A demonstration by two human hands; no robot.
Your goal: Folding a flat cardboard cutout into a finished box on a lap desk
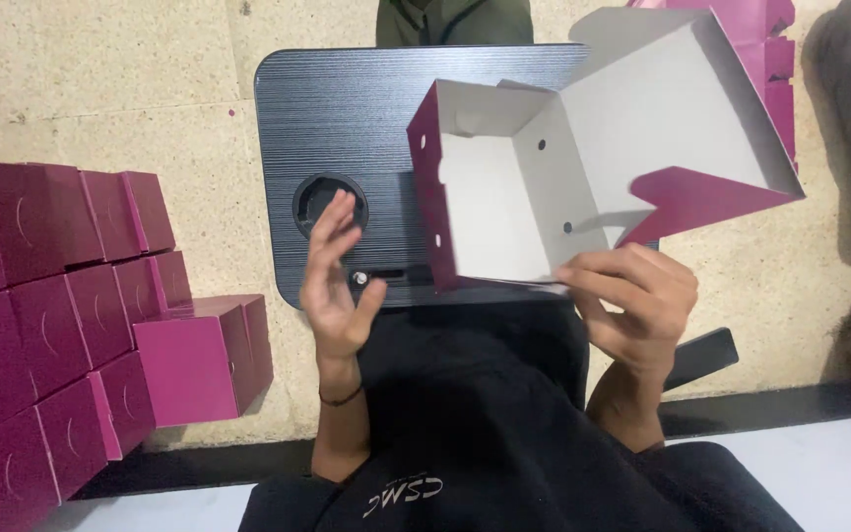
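Note:
A half-folded cardboard box (583, 158), magenta outside and white inside with small round holes, is held up over a small dark lap table (347, 108). My right hand (632, 300) grips its lower edge with fingers curled under the white panel. My left hand (335, 281) is raised beside the box's left wall, fingers spread, touching nothing. The box's lid flap sticks up and to the right.
Several finished magenta boxes (61, 315) are stacked on the floor at the left. More magenta boxes (775, 59) sit at the top right. The dark table has a round cup hole (329, 202). Another person's dark green clothing (455, 20) shows beyond the table.

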